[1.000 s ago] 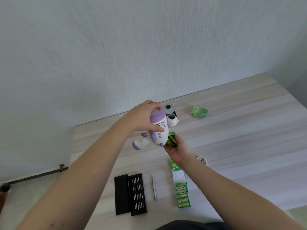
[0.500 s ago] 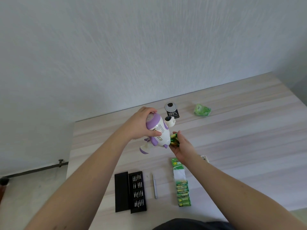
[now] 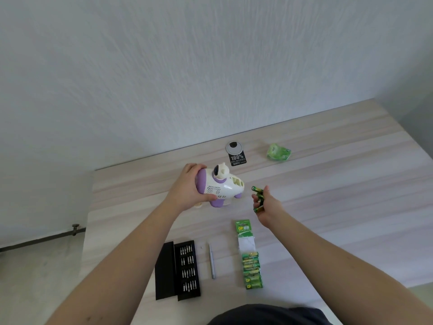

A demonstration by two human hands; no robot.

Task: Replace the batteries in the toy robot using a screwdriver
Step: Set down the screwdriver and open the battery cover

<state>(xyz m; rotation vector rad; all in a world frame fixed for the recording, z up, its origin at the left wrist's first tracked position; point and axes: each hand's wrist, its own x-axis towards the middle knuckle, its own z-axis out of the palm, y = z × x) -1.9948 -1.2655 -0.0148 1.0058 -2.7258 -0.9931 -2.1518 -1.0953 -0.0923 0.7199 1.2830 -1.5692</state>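
Observation:
My left hand (image 3: pixel 187 188) grips the white and purple toy robot (image 3: pixel 220 187) by its purple end and holds it tilted above the table, its open battery bay facing right. A short way to the right, my right hand (image 3: pixel 266 205) holds several green batteries (image 3: pixel 257 195), apart from the toy. A slim silver screwdriver (image 3: pixel 212 260) lies on the table near me. Beside it lies a green pack of new batteries (image 3: pixel 250 266), partly emptied.
An open black bit case (image 3: pixel 178 269) lies left of the screwdriver. A crumpled green wrapper (image 3: pixel 277 152) and a black tag (image 3: pixel 237 158) by a cable grommet (image 3: pixel 233 147) sit near the wall. The wooden table's (image 3: pixel 339 184) left edge drops to the floor.
My right hand drew away from the toy to the right with the batteries in it. My left hand turned the toy so its body lies more level.

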